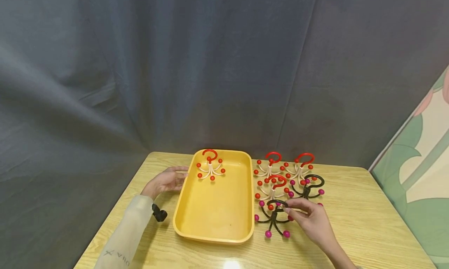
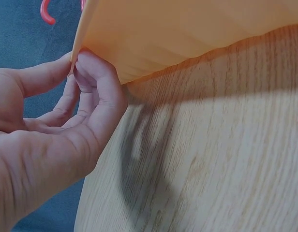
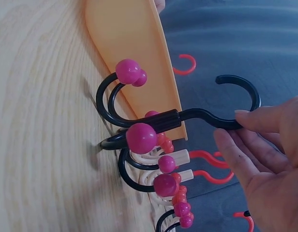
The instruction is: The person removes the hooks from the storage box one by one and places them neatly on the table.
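Note:
A yellow tray (image 1: 214, 212) rests on the table, with one white rotating hanger hook (image 1: 210, 169), red-hooked and red-balled, near its far end. At the tray's left rim, my left hand (image 1: 168, 180) pinches the edge (image 2: 77, 41) between thumb and fingers. My right hand (image 1: 310, 219) pinches the curved hook of a black hanger (image 3: 161, 121) with magenta ball tips, right of the tray. This black hanger stands upright, its arms spread low over the wood. Thumb and index finger meet near the base of its curve.
Behind the held hanger stand three red-and-white hangers (image 1: 269, 170) and another black hanger (image 1: 306, 192), crowded close together along the tray's right side. A dark grey curtain (image 1: 224, 74) rises behind the table (image 1: 354, 206). At the right is a floral panel (image 1: 426, 175).

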Action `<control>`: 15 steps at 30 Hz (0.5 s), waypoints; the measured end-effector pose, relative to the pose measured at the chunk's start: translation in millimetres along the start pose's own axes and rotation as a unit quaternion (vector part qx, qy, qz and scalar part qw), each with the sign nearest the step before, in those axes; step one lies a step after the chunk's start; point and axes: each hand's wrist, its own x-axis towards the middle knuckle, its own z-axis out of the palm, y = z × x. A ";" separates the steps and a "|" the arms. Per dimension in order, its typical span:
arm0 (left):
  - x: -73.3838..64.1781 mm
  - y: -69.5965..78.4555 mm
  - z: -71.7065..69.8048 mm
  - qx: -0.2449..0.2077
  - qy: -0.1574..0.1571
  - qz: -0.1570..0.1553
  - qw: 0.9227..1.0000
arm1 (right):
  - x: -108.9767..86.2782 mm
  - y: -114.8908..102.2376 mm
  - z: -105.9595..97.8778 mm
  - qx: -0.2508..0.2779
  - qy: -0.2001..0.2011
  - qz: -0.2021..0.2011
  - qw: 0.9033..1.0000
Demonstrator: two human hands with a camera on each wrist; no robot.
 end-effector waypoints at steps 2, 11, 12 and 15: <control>-0.7 -0.2 -0.6 0.002 -0.004 0.001 1.000 | 0.5 -0.3 0.4 0.004 -0.002 0.004 1.000; 1.1 1.1 -2.8 -0.002 -0.005 -0.001 1.000 | 3.1 -3.0 1.1 0.009 -0.008 0.006 1.000; 1.5 1.1 -2.9 -0.003 -0.006 -0.002 1.000 | 2.8 -3.5 0.8 0.006 -0.008 0.007 1.000; 1.5 0.9 -3.9 0.001 -0.012 -0.004 1.000 | 2.3 -5.3 -0.1 -0.009 -0.003 0.001 1.000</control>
